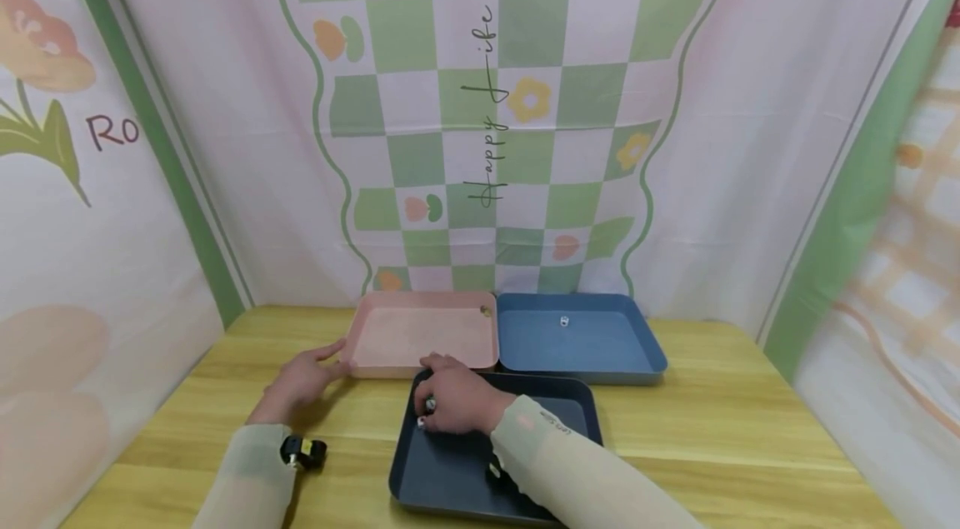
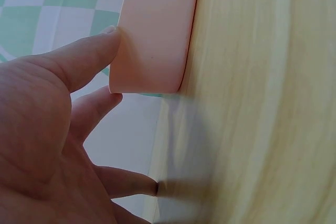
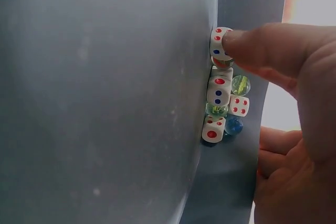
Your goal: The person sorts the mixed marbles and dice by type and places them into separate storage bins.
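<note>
On a yellow wooden table [image 1: 720, 429], a dark tray [image 1: 465, 471] sits nearest the person, the landmark for everything else. Just beyond its far edge lie a pink tray [image 1: 420, 336], to the far left, and a blue tray [image 1: 577, 341], to the far right, the 2 touching side by side. A single white die [image 1: 564, 321] rests in the blue tray, and a small object too blurred to identify sits at the pink tray's far right corner. A checked cloth backdrop [image 1: 525, 96] hangs behind all 3.

Inside the dark tray, a cluster of dice [image 3: 218, 90] and glass marbles [image 3: 240, 84] is packed against its wall in the right wrist view. The right hand [image 1: 459, 400] reaches into the tray's far left part, a fingertip [image 3: 236, 43] pressing the top die [image 3: 218, 43] of the cluster; whether it is pinched cannot be told.

Left of the dark tray, the left hand [image 1: 303, 379] rests on the table with fingers relaxed and spread, one fingertip [image 2: 107, 35] touching the pink tray's near left corner, holding nothing.
</note>
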Demonstrator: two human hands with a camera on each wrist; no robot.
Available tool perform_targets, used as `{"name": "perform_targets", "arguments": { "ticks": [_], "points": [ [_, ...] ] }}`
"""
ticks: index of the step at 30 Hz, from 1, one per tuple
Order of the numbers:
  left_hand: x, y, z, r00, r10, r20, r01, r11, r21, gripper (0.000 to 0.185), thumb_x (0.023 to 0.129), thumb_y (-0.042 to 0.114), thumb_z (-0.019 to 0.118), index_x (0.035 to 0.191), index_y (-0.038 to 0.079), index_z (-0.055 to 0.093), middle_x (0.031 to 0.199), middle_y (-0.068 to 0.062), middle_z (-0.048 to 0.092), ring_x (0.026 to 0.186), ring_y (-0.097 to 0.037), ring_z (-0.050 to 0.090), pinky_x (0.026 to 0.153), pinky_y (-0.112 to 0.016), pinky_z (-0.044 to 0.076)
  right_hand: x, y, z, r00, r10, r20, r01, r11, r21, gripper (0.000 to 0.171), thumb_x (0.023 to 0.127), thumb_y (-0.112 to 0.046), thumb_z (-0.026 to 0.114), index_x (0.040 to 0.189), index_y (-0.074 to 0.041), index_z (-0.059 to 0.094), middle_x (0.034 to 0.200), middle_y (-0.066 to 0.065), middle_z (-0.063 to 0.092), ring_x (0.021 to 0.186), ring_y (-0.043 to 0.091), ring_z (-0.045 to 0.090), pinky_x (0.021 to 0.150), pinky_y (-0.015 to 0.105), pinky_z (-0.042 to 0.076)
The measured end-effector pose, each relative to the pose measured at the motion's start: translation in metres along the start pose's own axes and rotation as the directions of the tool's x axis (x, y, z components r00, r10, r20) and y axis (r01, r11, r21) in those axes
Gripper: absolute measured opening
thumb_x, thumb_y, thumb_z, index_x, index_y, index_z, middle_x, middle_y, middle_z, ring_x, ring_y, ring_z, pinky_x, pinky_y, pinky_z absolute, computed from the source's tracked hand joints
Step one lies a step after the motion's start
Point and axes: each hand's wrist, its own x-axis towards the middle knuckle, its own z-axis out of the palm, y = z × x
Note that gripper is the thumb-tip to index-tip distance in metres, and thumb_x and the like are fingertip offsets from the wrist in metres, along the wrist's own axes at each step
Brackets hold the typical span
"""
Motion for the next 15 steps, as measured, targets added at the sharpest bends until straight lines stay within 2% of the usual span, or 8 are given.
{"name": "perform_targets", "arguments": {
  "ticks": [9, 15],
  "points": [
    [-0.0008, 0.0010, 0.0000, 1.000, 0.002, 0.000, -0.002, 1.000, -0.002, 0.075, 0.091, 0.069, 0.055, 0.153, 0.030, 0.040, 0.154, -0.028, 0.031, 0.137, -0.059, 0.022, 0.088, -0.089, 0.002, -0.0007, 0.0013, -0.0019, 1.000, -0.015, 0.001, 0.015, 1.000, 0.014, 0.012, 0.084, -0.024, 0.079, 0.081, -0.031, 0.071, 0.150, 0.015, 0.044, 0.144, 0.034, 0.030, 0.117, 0.044, 0.022],
    [-0.0001, 0.0012, 0.0004, 1.000, -0.001, 0.004, 0.001, 1.000, 0.000, 0.075, 0.091, 0.069, 0.054, 0.154, 0.031, 0.039, 0.154, -0.028, 0.030, 0.137, -0.059, 0.022, 0.089, -0.088, 0.002, -0.0021, 0.0026, -0.0011, 0.999, -0.032, 0.017, 0.032, 0.999, 0.003, 0.014, 0.084, -0.026, 0.080, 0.081, -0.034, 0.070, 0.152, 0.015, 0.041, 0.145, 0.034, 0.027, 0.118, 0.045, 0.020]
  ]
}}
